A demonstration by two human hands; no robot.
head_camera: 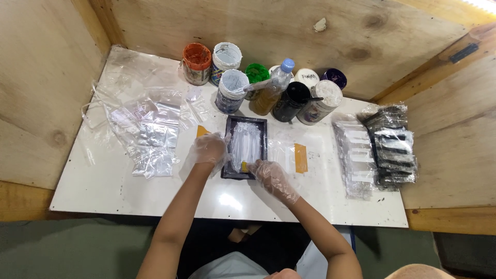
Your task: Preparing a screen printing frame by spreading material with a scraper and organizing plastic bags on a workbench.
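Gloved left hand (pixel 209 149) steadies dark tray (pixel 261 124); right hand (pixel 272 175) pinches small yellow piece (pixel 244 166) at clear bag (pixel 246 143), likely mid-packing, needing careful alignment.

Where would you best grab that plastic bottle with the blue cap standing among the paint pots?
Probably by its upper body, just under the blue cap, coming from above. The bottle stands upright, hemmed in by a white pot on one side and a black pot on the other, so only its top is free.
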